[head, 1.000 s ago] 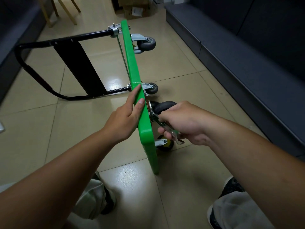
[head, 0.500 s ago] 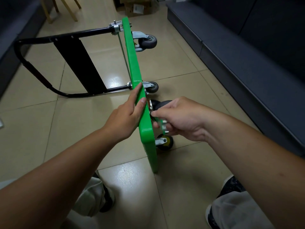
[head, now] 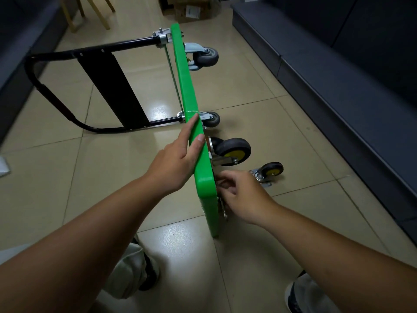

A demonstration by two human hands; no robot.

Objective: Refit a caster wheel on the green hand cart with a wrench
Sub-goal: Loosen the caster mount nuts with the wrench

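The green hand cart (head: pixel 187 86) stands on its long side on the tiled floor, underside facing right. My left hand (head: pixel 176 163) rests on its upper edge, fingers straight along the left face and thumb on top. A black caster with a yellow hub (head: pixel 234 150) sticks out of the underside just right of that hand. Lower down, at the near corner, my right hand (head: pixel 243 195) is curled round a metal wrench (head: pixel 223 211), whose end shows below the fingers against the underside. A second yellow-hubbed caster (head: pixel 269 171) lies loose on the floor behind my right hand.
The cart's black folding handle (head: pixel 52 100) lies out to the left. Two grey casters (head: pixel 206 56) (head: pixel 212 119) are fixed at the far end. A dark bench (head: pixel 338 86) runs along the right; a cardboard box (head: pixel 191 10) and wooden chair legs (head: pixel 90 12) stand beyond.
My right hand has dropped with the wrench from beside the yellow-hubbed caster to the near corner, uncovering that caster. My left hand stays on the top edge.
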